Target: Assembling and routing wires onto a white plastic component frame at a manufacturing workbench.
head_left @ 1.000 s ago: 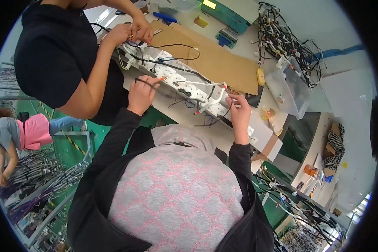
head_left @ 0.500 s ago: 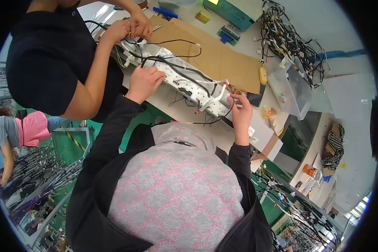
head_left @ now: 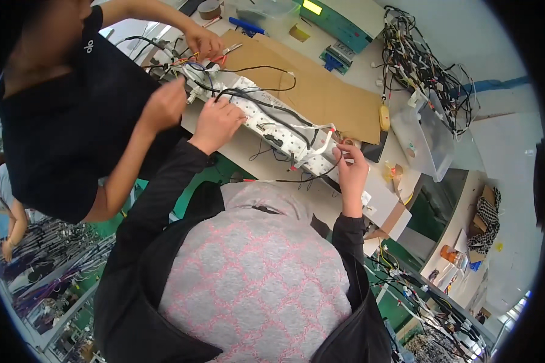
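Left hand (head_left: 218,125) has shifted forward, curled, grip unclear; right hand (head_left: 352,172) pinches a black cable (head_left: 332,170).

We're counting two bare hands, a left hand (head_left: 220,125) and a right hand (head_left: 352,173), and we're seeing one long white dotted assembly (head_left: 280,129)! Now we're totting up two clear plastic bins (head_left: 429,148) (head_left: 266,8), one teal box-shaped device (head_left: 336,27), one yellow oval tool (head_left: 384,116), one blue rod-shaped thing (head_left: 246,26), one round grey tape roll (head_left: 209,9), one black-and-white checkered cloth (head_left: 485,225). We're adding two other people (head_left: 91,121) (head_left: 3,187), and we're spotting two co-worker hands (head_left: 165,106) (head_left: 206,46) on the nearer one. The tangled black cables (head_left: 410,60)? We're finding those too dense to number.
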Tool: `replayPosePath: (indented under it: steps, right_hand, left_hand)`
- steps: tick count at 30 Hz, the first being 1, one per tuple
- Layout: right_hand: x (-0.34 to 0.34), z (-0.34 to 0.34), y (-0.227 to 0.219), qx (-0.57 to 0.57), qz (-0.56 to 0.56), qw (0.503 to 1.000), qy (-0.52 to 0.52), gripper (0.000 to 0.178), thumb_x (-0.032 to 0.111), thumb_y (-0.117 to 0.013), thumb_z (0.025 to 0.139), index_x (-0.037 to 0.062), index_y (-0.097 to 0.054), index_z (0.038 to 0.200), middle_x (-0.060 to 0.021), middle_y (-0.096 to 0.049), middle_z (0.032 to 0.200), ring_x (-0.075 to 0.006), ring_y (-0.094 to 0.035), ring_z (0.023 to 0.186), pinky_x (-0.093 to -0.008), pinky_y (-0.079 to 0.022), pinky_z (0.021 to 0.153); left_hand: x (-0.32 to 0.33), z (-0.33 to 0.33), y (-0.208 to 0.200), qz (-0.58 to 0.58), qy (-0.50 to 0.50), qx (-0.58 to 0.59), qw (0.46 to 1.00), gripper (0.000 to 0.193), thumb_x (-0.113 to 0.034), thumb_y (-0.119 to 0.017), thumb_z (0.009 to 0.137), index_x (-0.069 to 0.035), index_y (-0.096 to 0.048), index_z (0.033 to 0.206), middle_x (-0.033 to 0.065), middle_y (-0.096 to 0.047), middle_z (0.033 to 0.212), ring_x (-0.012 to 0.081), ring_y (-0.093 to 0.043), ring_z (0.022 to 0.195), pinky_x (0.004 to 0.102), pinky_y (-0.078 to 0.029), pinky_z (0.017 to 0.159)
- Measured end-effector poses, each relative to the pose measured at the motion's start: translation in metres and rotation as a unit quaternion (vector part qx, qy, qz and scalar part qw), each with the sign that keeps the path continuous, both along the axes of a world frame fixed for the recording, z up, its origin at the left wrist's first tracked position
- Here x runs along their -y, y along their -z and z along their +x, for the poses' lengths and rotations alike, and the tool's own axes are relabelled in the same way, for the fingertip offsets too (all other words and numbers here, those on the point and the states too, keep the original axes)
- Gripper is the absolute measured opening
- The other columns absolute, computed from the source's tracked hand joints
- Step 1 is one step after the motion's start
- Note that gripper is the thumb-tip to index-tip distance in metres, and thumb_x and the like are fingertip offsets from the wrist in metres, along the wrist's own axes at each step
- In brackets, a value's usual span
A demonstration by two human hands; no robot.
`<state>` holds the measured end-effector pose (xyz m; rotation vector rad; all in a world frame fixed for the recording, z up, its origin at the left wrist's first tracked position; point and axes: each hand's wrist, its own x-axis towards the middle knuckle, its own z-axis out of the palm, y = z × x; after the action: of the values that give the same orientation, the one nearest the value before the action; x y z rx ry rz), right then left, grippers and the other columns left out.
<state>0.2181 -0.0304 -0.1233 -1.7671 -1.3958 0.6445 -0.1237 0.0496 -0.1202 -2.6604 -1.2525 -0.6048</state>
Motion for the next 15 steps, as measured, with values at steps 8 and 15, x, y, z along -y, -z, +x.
replayPosePath:
  steps: [8,15]
  right_hand:
    - [0.001,-0.001,-0.003,0.004,0.013,1.0,-0.004,0.018,0.015,-0.076,0.084,0.0037,-0.071,0.098,-0.0045,-0.068,0.092,-0.0107,-0.058,0.072,-0.0249,-0.048,0.06]
    - [0.0,-0.001,-0.005,-0.013,0.003,1.0,-0.002,0.019,0.016,-0.076,0.084,0.0035,-0.071,0.097,-0.0042,-0.068,0.092,-0.0116,-0.058,0.072,-0.0247,-0.048,0.062]
  left_hand:
    - [0.022,-0.014,0.01,0.003,-0.052,0.075,0.996,0.016,-0.023,-0.07,0.083,-0.009,-0.063,0.086,0.0041,-0.062,0.084,0.0254,-0.057,0.084,0.0392,-0.044,0.074]
    - [0.021,0.01,-0.016,-0.074,-0.102,-0.049,0.991,0.006,-0.015,-0.06,0.081,-0.01,-0.062,0.082,0.0058,-0.068,0.083,0.0236,-0.065,0.091,0.0397,-0.044,0.072]
